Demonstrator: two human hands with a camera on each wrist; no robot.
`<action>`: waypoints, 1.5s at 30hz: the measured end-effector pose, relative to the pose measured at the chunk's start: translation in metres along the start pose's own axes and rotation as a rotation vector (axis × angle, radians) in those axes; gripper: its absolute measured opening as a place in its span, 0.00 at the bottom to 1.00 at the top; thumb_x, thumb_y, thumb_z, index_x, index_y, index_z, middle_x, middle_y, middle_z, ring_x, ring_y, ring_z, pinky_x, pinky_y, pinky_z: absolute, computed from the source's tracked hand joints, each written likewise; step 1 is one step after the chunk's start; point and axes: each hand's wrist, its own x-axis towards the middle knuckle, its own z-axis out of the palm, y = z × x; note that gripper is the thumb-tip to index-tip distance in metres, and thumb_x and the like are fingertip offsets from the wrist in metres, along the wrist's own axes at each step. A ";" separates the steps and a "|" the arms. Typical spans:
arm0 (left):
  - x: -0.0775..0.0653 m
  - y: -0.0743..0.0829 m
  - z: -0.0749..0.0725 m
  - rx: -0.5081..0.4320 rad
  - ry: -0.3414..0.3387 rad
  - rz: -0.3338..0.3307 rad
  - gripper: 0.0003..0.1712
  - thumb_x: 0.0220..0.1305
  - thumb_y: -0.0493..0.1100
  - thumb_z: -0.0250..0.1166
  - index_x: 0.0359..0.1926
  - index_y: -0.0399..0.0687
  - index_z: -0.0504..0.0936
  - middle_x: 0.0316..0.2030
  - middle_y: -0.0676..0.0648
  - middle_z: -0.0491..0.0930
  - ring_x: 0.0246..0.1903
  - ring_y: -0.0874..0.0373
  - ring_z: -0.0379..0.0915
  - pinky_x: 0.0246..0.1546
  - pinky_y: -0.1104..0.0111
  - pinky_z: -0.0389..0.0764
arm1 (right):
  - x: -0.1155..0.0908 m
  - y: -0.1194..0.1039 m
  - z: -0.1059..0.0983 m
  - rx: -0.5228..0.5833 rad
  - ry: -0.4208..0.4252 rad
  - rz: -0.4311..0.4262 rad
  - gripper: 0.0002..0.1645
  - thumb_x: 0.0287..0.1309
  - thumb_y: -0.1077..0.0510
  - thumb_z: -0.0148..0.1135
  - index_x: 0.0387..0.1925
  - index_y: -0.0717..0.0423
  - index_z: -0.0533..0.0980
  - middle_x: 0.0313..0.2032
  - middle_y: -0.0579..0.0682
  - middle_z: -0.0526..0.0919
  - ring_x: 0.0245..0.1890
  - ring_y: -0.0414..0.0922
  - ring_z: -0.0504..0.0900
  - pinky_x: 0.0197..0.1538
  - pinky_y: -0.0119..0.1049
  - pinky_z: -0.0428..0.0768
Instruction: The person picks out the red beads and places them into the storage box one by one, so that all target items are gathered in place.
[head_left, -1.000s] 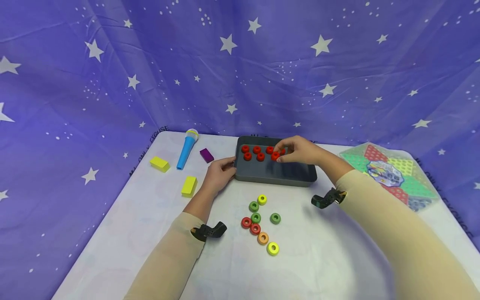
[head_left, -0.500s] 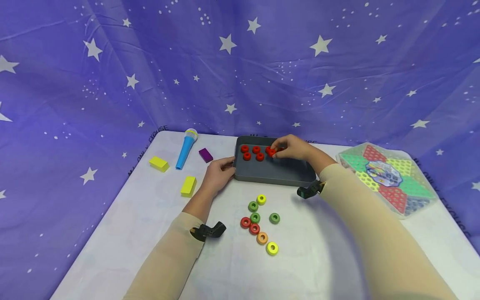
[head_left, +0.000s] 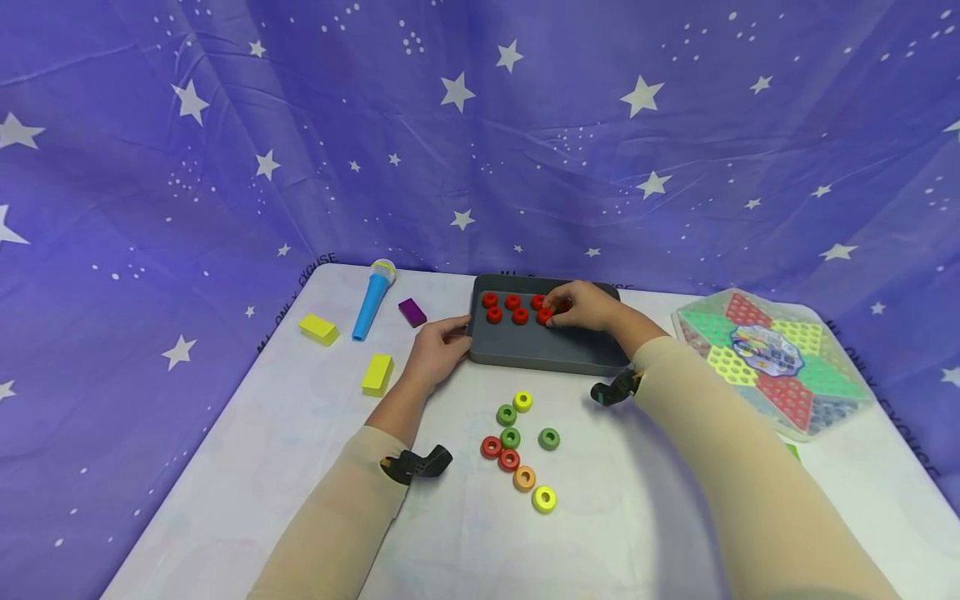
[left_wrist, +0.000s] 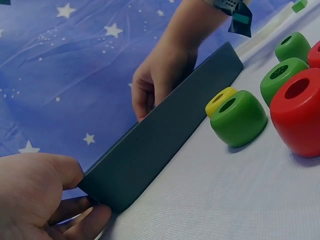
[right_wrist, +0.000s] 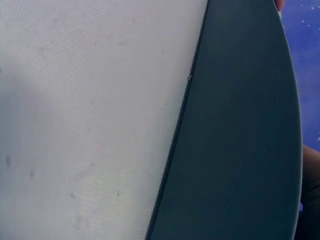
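A dark grey tray (head_left: 540, 352) lies toward the back of the table, with red beads (head_left: 520, 317) set in two rows inside. My left hand (head_left: 437, 354) grips the tray's left end; in the left wrist view its thumb lies at the rim and its fingers at the lower corner. Inside the tray, my right hand (head_left: 588, 307) pinches a red bead (head_left: 544, 317) at the right end of the front row. This hand hides part of the back row. The right wrist view mostly shows the tray's outer wall (right_wrist: 230, 125), with fingers largely hidden behind it.
In front of the tray lie loose green, red, orange and yellow beads (head_left: 545, 499). To the left are a blue toy microphone (head_left: 371, 300), yellow blocks (head_left: 378, 375) and a purple block (head_left: 412, 312). A hexagonal game box (head_left: 772, 358) stands at the right.
My right hand has shifted left and then down with the red bead, which now lines up with the front row. The left hand stays on the tray. A green object shows beside the right sleeve.
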 end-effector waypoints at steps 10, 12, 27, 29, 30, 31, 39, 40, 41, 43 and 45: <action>-0.002 0.001 -0.001 -0.018 -0.004 0.011 0.28 0.64 0.37 0.64 0.66 0.48 0.79 0.54 0.45 0.83 0.48 0.53 0.79 0.45 0.68 0.86 | -0.015 -0.021 -0.030 -0.020 0.073 -0.027 0.22 0.57 0.54 0.73 0.53 0.57 0.83 0.49 0.53 0.86 0.47 0.52 0.79 0.50 0.49 0.80; -0.002 0.001 -0.001 -0.017 -0.005 0.003 0.28 0.64 0.37 0.64 0.66 0.48 0.79 0.55 0.46 0.83 0.48 0.53 0.79 0.45 0.68 0.86 | -0.023 -0.029 -0.040 -0.021 0.113 -0.038 0.22 0.57 0.55 0.73 0.53 0.57 0.83 0.49 0.54 0.86 0.45 0.52 0.78 0.48 0.47 0.80; -0.001 0.003 -0.002 0.036 -0.005 -0.003 0.27 0.66 0.39 0.64 0.67 0.50 0.78 0.54 0.46 0.83 0.49 0.53 0.78 0.49 0.65 0.85 | -0.136 -0.087 0.026 0.151 -0.012 -0.161 0.18 0.54 0.49 0.76 0.46 0.46 0.86 0.37 0.47 0.87 0.22 0.39 0.71 0.25 0.32 0.72; -0.001 0.003 -0.002 0.040 -0.010 -0.002 0.28 0.66 0.39 0.64 0.67 0.50 0.78 0.55 0.47 0.83 0.49 0.53 0.78 0.49 0.65 0.85 | -0.148 -0.096 0.047 0.160 -0.036 -0.175 0.17 0.54 0.48 0.76 0.46 0.46 0.86 0.41 0.45 0.88 0.22 0.39 0.72 0.26 0.31 0.74; 0.000 0.003 -0.002 0.036 -0.012 -0.003 0.28 0.66 0.39 0.64 0.67 0.50 0.78 0.55 0.47 0.82 0.49 0.53 0.78 0.49 0.66 0.85 | -0.153 -0.100 0.056 0.164 -0.042 -0.180 0.17 0.54 0.49 0.76 0.46 0.46 0.86 0.42 0.44 0.88 0.22 0.38 0.73 0.27 0.31 0.74; 0.000 0.003 -0.002 0.032 -0.013 -0.002 0.28 0.66 0.39 0.64 0.67 0.50 0.78 0.55 0.47 0.82 0.49 0.53 0.78 0.49 0.67 0.85 | -0.157 -0.104 0.064 0.160 -0.041 -0.184 0.17 0.54 0.50 0.76 0.45 0.46 0.86 0.42 0.43 0.88 0.22 0.38 0.73 0.27 0.31 0.75; -0.001 0.004 -0.001 0.000 0.002 -0.017 0.27 0.66 0.38 0.64 0.67 0.49 0.78 0.55 0.46 0.82 0.48 0.54 0.79 0.46 0.67 0.86 | -0.170 -0.127 0.121 0.013 0.089 -0.147 0.13 0.51 0.44 0.77 0.37 0.42 0.85 0.35 0.34 0.85 0.32 0.34 0.78 0.40 0.31 0.78; -0.001 0.005 -0.001 0.002 0.000 -0.016 0.27 0.66 0.38 0.64 0.67 0.49 0.78 0.55 0.46 0.82 0.48 0.54 0.79 0.46 0.67 0.86 | -0.170 -0.129 0.126 -0.020 0.120 -0.136 0.14 0.50 0.43 0.77 0.37 0.41 0.85 0.34 0.33 0.84 0.33 0.34 0.78 0.40 0.32 0.79; -0.001 0.005 0.000 0.003 0.000 -0.016 0.28 0.66 0.39 0.64 0.67 0.49 0.78 0.55 0.46 0.82 0.49 0.54 0.79 0.46 0.68 0.86 | -0.170 -0.131 0.130 -0.050 0.150 -0.124 0.15 0.49 0.42 0.77 0.36 0.41 0.85 0.33 0.33 0.83 0.32 0.33 0.77 0.40 0.32 0.79; -0.001 0.005 0.000 0.006 -0.001 -0.017 0.27 0.66 0.39 0.64 0.67 0.49 0.78 0.55 0.46 0.82 0.49 0.54 0.79 0.47 0.68 0.86 | -0.169 -0.135 0.136 -0.100 0.189 -0.101 0.15 0.48 0.40 0.77 0.35 0.41 0.84 0.32 0.32 0.81 0.32 0.33 0.75 0.39 0.32 0.78; -0.002 0.006 0.001 0.013 0.001 -0.018 0.27 0.66 0.39 0.64 0.67 0.50 0.78 0.55 0.47 0.82 0.49 0.54 0.79 0.47 0.68 0.86 | -0.169 -0.139 0.140 -0.134 0.199 -0.079 0.15 0.48 0.40 0.77 0.34 0.40 0.84 0.30 0.31 0.80 0.31 0.33 0.74 0.37 0.31 0.77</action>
